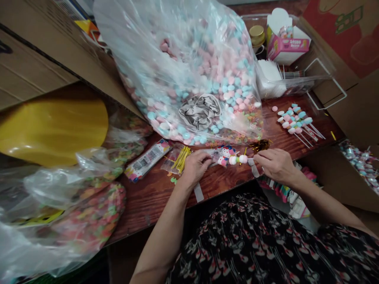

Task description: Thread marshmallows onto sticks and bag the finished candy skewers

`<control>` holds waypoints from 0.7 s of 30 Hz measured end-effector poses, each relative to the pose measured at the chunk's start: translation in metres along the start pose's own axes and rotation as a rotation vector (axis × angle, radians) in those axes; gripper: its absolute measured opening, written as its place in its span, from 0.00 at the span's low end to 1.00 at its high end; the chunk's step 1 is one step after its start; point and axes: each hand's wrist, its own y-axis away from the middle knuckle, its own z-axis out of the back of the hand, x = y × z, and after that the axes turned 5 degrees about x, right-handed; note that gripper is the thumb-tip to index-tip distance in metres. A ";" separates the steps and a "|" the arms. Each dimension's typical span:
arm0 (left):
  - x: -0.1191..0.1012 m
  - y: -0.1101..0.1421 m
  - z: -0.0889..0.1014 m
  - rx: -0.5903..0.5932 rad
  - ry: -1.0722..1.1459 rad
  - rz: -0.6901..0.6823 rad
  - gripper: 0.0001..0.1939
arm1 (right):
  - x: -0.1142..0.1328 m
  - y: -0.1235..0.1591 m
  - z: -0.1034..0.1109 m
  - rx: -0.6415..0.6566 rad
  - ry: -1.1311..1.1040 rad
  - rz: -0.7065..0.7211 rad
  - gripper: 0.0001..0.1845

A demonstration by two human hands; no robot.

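Candy skewer, round pink and white pieces, pinched by right hand; left hand grips clear film.

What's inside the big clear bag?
The bag holds pink, white and blue candies and a crumpled silver piece; whatever lies deeper in the pile is hidden.

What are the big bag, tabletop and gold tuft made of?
The bag looks like thin clear plastic film: glossy, creased. The tabletop seems varnished reddish wood: visible grain, soft sheen. The gold tuft is probably metallic foil, shiny and crinkled, but small in view.
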 end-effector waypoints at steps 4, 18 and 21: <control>0.001 0.000 -0.001 0.004 0.028 -0.021 0.09 | -0.006 -0.007 0.008 -0.011 0.074 -0.014 0.12; 0.004 0.000 -0.005 0.036 0.016 -0.089 0.09 | -0.011 -0.021 -0.010 -0.024 -0.011 0.001 0.12; 0.004 0.000 -0.004 0.063 0.024 -0.105 0.09 | -0.019 -0.025 -0.007 -0.004 0.029 -0.008 0.10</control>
